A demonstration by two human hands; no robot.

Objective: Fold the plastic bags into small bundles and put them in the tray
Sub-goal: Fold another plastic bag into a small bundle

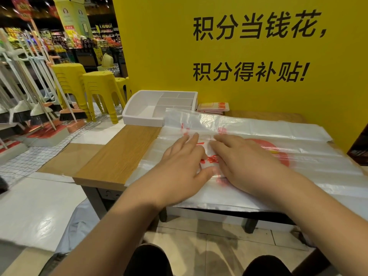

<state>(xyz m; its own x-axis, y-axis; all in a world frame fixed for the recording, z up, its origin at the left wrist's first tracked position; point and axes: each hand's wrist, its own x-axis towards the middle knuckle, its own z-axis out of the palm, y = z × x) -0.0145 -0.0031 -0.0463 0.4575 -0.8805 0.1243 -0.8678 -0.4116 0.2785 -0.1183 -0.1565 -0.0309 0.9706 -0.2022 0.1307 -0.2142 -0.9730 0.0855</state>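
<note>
The step in hand appears to be the flattening and first folding of one bag; no bundle is formed yet. The large translucent white plastic bag with red print point(302, 156) is lying spread across the light wooden table point(119, 156). It is covering the right and middle of the top and overhanging the near edge.

Both hands are pressing down on the bag near its left end. The left hand point(182, 160) is lying flat, palm down, with its fingers point(191, 140) straight and close together, pointing toward the far side. The right hand point(245, 162) is lying just beside it, also flat, with its fingers point(225, 139) straight and angled to the far left. Neither hand is pinching or curling round the film. The left thumb is touching the right hand near the bag's near edge.

The bag is lying directly under both palms and extending well to the right of the fingertips. A long strip of film is lying beyond the fingertips on the far side; whether it is a folded-over layer cannot be told.

The white plastic tray with compartments point(143, 116) is standing at the far left of the table, showing no bundles in the compartments that are visible. The bag's far left corner is overlapping the tray's right end.

The next move probably calls for pinching one edge and folding the bag over itself, narrowing it.
</note>
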